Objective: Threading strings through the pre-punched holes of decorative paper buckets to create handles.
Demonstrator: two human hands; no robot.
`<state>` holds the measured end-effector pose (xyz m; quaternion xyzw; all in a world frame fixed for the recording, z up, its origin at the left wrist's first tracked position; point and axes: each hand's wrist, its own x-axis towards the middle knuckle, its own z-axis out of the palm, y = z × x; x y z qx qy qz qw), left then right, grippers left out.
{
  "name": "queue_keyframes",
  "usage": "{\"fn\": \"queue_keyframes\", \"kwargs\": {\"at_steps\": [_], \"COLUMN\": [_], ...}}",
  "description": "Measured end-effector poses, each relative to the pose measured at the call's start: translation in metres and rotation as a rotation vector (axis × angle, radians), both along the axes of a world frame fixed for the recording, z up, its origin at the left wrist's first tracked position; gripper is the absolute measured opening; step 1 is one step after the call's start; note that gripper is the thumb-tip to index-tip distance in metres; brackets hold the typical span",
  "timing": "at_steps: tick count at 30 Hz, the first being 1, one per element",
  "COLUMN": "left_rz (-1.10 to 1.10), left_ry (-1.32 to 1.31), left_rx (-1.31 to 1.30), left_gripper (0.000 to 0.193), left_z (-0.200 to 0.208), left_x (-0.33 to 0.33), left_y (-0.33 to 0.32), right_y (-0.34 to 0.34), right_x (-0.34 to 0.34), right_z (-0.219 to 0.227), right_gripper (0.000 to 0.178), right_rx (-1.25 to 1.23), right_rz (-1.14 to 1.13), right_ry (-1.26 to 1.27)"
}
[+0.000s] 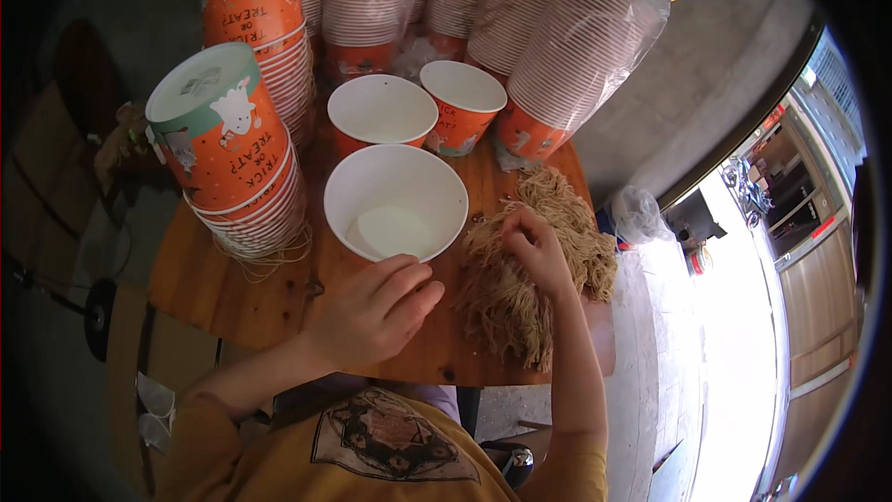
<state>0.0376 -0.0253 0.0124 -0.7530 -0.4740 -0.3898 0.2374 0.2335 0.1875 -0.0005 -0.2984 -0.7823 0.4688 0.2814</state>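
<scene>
hands apart, the left hand [372, 311] is loosely curled at the near rim of the front white-lined bowl [395, 195], any grip unclear; the right hand [537, 249], thumb and fingertips drawn together, is over tan strands [506, 305] on the wooden surface [246, 311], whether pinching any i cannot tell.

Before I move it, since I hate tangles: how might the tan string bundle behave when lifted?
The tan string bundle will probably flop, its thin strands lying loose and bent. It might snag, as strands cross in messy clumps.
</scene>
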Motion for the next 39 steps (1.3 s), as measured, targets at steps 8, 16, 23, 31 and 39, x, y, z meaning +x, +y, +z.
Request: {"fn": "queue_keyframes", "kwargs": {"at_steps": [8,16,23,31,39], "left_rz": [-0.178,-0.172,-0.084,-0.182,-0.152], "left_ry": [-0.750,-0.589,-0.332,-0.219,-0.246], "left_rx": [-0.465,-0.495,-0.369,-0.388,-0.337], "left_gripper": [0.023,0.010,0.013,0.016,0.020], "left_z": [0.035,0.015,0.014,0.029,0.033], "left_x": [0.032,0.021,0.012,0.010,0.013], "left_y": [0.008,0.000,-0.002,0.028,0.049], "right_y": [-0.075,-0.114,-0.131,-0.125,-0.127], "right_x": [-0.006,0.005,-0.009,-0.008,-0.004], "right_z": [0.050,0.045,0.042,0.018,0.016], "right_gripper": [0.007,0.008,0.016,0.012,0.005], "right_rx": [-0.078,0.328,-0.142,-0.172,-0.267], "right_rz": [0.086,0.015,0.064,-0.100,-0.208], "right_ry": [0.176,0.005,0.145,0.235,0.366]}}
